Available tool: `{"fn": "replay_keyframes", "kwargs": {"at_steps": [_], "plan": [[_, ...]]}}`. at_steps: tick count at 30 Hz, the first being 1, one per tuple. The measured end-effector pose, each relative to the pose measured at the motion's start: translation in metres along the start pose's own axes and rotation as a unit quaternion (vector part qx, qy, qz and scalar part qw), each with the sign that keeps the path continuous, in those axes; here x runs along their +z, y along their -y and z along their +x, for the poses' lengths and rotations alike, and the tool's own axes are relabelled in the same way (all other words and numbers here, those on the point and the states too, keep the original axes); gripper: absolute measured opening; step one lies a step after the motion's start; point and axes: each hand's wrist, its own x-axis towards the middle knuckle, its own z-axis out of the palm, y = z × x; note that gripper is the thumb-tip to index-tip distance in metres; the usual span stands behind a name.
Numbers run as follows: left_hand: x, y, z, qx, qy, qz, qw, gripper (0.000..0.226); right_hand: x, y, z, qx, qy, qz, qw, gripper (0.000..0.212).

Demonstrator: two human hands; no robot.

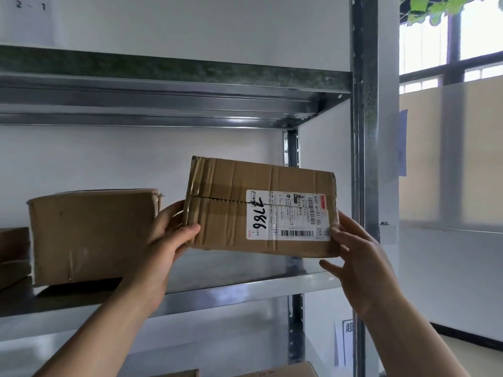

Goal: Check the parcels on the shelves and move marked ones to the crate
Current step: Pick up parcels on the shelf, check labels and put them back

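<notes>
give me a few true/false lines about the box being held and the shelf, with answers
1. The left hand and the right hand hold the parcel by opposite ends. True.
2. The parcel lies flat on the shelf. False: it is held up, clear of the shelf board.
3. The parcel's white label bears handwritten black digits. True.
4. The larger box stands to the right of the held parcel. False: it sits on the shelf to the parcel's left.
5. The parcel is a grey plastic bag. False: it is a brown cardboard box with clear tape.
</notes>
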Motion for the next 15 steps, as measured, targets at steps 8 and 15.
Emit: {"fn": "replay_keyframes", "kwargs": {"at_steps": [8, 15], "plan": [[0.012, 0.045, 0.013, -0.016, -0.041, 0.091, 0.995, 0.05, 0.0, -0.029, 0.027, 0.007, -0.071, 0.007, 0.997, 0.051], [0.023, 0.074, 0.029, -0.028, -0.075, 0.166, 0.983, 0.049, 0.0, -0.051, 0.054, 0.0, -0.085, -0.073, 0.994, 0.047]]}}
